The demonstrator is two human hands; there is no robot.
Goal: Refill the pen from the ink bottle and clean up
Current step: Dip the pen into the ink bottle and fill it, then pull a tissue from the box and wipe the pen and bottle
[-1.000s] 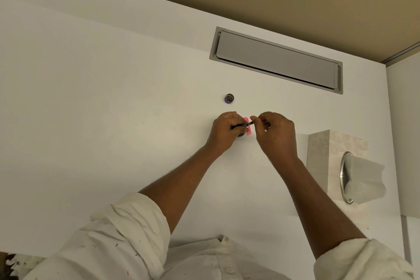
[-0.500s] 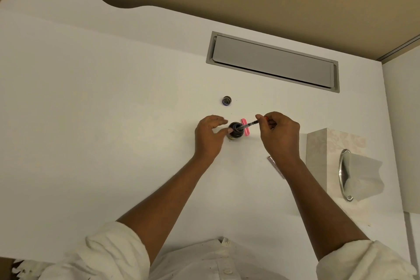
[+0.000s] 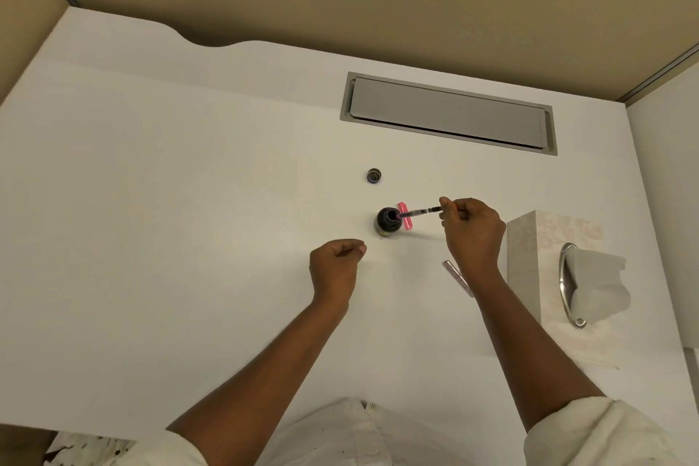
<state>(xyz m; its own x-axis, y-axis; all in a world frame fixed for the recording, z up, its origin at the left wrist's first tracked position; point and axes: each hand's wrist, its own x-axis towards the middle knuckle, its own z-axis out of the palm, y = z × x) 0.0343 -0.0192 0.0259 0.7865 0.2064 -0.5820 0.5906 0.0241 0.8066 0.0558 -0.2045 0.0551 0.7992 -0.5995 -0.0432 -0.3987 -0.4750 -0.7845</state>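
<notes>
The white desk [image 3: 151, 200] carries everything. A grey hatch [image 3: 448, 113] is set into it well beyond the ink bottle [image 3: 387, 223], and a pale tissue box [image 3: 529, 257] stands to the bottle's right, a tissue poking from its oval slot.

My right hand [image 3: 472, 235], right of the bottle, pinches the back end of the pen [image 3: 420, 212] between thumb and fingertips. The pen slants away from my grip leftward, its tip in the bottle's open mouth.

My left hand [image 3: 334, 265], nearer me and left of the bottle, is curled into a fist, apart from it, holding nothing that I can see.

The bottle's label is too small to read.

A slim pen part [image 3: 458, 278] lies nearer me and right of the bottle, a pink piece [image 3: 405, 217] lies just beside it, and the cap [image 3: 373, 175] sits beyond it.
</notes>
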